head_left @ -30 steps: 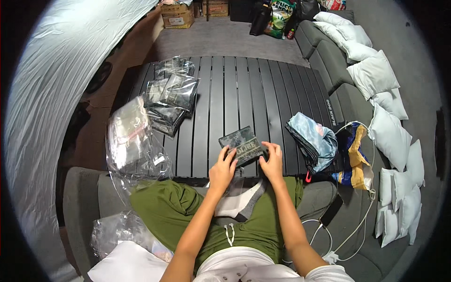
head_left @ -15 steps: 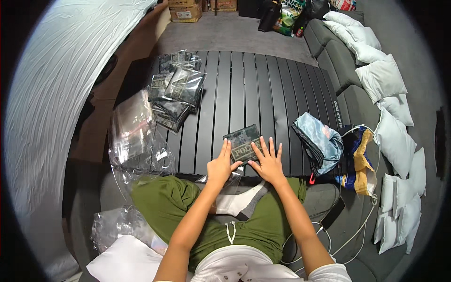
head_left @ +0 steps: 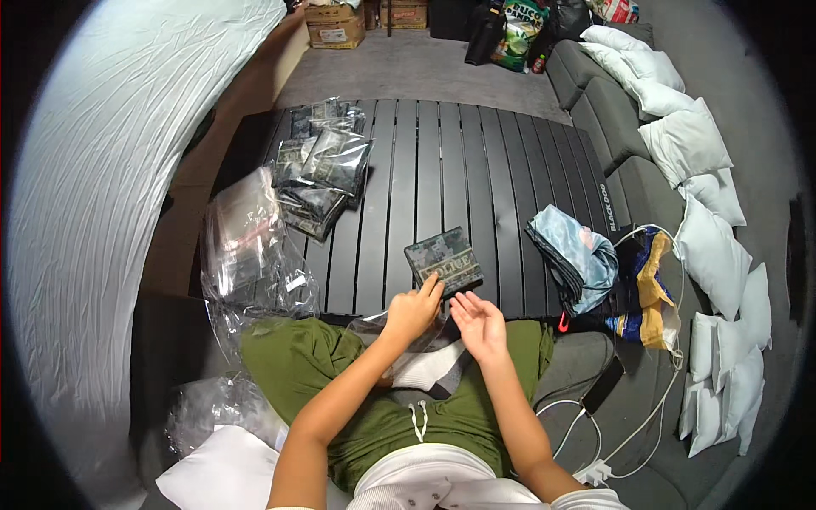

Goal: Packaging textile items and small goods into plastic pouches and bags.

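A square, flat camouflage item [head_left: 444, 257], wallet-like with pale lettering, lies on the near middle of the black slatted table [head_left: 501, 204]. My left hand [head_left: 414, 311] reaches to its lower left edge, the index finger stretched onto the surface and the other fingers partly bent. Beside it, my right hand [head_left: 481, 326] is turned palm up and open, fingertips close to the lower edge. Nothing shows in that palm. Clear plastic film [head_left: 382, 325] sticks out at the table's near edge, below my left hand.
Several similar items in clear bags [head_left: 336, 161] are piled at the table's left. Empty-looking plastic bags [head_left: 246, 246] lie nearer. Folded blue-grey cloth [head_left: 578, 259] sits at the right, by a yellow-blue package [head_left: 654, 289] and white cables [head_left: 667, 391]. White pillows [head_left: 688, 140] line the grey sofa.
Both hands have drawn back from lying flat on the camouflage item to its lower edge. My right hand has turned palm up. The item stays in about the same place.
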Demonstrator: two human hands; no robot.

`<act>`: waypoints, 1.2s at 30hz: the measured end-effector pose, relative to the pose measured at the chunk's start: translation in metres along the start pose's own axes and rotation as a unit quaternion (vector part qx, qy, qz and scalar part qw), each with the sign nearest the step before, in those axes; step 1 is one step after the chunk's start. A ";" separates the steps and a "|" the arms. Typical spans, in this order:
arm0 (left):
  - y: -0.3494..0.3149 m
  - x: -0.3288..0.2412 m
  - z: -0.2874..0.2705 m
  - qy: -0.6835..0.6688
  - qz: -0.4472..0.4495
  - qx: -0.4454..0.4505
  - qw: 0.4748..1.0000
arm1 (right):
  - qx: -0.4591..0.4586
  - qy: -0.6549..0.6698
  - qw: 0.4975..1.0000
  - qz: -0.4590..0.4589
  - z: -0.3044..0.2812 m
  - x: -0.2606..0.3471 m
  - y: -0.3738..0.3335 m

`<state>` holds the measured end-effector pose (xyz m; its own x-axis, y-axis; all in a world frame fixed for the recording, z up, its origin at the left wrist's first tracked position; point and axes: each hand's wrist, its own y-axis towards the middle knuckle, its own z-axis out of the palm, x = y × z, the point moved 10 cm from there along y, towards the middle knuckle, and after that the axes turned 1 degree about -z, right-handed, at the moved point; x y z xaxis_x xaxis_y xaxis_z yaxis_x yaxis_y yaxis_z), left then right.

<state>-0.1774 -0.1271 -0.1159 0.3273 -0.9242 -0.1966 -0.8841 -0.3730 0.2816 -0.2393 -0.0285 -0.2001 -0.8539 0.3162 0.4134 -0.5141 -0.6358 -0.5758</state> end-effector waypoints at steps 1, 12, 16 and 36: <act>0.001 0.001 0.004 0.006 0.003 0.001 1.000 | -0.013 0.003 1.000 0.010 -0.002 -0.004 0.003; 0.002 -0.004 0.013 0.105 0.036 -0.029 0.993 | -0.033 -0.012 0.997 0.064 0.000 -0.021 0.014; 0.009 0.000 0.001 0.059 0.022 -0.044 0.997 | -0.044 -0.049 0.998 0.020 0.006 -0.020 0.018; 0.004 0.004 -0.030 -0.130 -0.083 0.022 0.988 | 0.054 -0.029 0.998 -0.011 0.033 -0.019 0.071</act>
<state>-0.1696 -0.1347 -0.0876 0.3768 -0.7970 -0.4721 -0.8415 -0.5075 0.1852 -0.2568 -0.1030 -0.2263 -0.8346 0.2925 0.4668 -0.5190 -0.7016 -0.4882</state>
